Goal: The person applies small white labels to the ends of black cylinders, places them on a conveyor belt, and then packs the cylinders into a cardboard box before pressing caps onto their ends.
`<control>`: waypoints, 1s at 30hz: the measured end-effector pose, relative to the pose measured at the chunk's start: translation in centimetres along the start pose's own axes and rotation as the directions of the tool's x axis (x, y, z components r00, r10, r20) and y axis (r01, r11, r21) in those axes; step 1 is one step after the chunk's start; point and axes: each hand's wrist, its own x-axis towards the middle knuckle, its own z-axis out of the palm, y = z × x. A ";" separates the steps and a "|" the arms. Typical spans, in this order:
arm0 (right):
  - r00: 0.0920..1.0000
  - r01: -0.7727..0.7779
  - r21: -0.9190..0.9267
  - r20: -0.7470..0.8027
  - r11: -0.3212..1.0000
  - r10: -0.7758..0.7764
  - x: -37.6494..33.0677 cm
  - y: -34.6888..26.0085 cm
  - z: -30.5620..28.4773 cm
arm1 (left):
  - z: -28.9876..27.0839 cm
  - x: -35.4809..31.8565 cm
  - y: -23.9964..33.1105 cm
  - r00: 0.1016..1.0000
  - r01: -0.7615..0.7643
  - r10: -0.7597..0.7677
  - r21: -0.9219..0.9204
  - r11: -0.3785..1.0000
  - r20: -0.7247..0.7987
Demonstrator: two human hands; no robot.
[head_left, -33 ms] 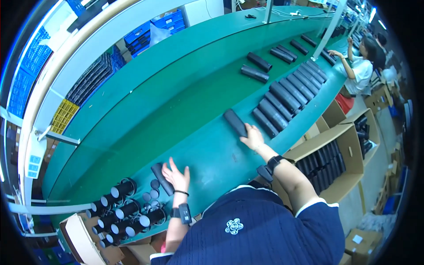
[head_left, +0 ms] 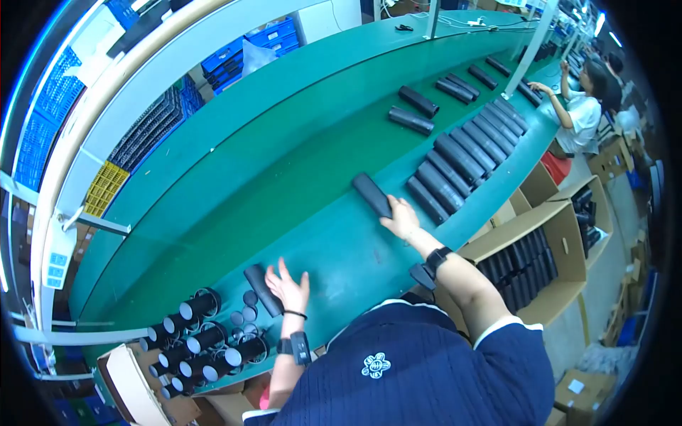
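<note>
I counted one dark tube point(head_left: 263, 290) by the left hand point(head_left: 290, 290), another tube point(head_left: 371, 194) in the right hand point(head_left: 403, 219), and six loose tubes point(head_left: 410, 120) beyond the tabletop's point(head_left: 341, 273) far edge. Toward its right end overlapped roughly ten lined-up tubes point(head_left: 440, 185); at its left end I made out about eleven pale-ended cylinders point(head_left: 246, 349) and at least three round caps point(head_left: 250, 298).

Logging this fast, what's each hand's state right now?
Left hand: open, fingers spread beside a black tube; contact unclear.
Right hand: holding another black tube by its near end.

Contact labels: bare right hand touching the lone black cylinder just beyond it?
Touching. Head view: the right hand holds that black cylinder by its near end.
</note>
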 end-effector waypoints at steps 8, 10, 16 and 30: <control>0.984 0.081 -0.111 -0.147 0.991 -0.097 16.1 -5.4 1.3 | -1.3 -6.1 -1.8 0.989 0.000 0.019 -0.122 0.993 0.148; 0.985 0.046 -0.229 -0.150 0.972 -0.082 19.2 -4.2 3.2 | -1.2 -6.4 -2.2 0.991 -0.003 0.017 -0.102 0.995 0.132; 0.959 0.128 -0.103 -0.242 0.986 -0.149 15.4 -1.6 0.6 | -1.0 -6.9 -1.7 0.948 0.294 -0.252 -0.230 0.928 0.194; 0.947 0.065 -0.305 -0.280 0.950 -0.155 -0.7 8.0 -9.3 | -1.8 -3.2 -0.5 0.990 0.138 -0.128 -0.226 0.964 0.058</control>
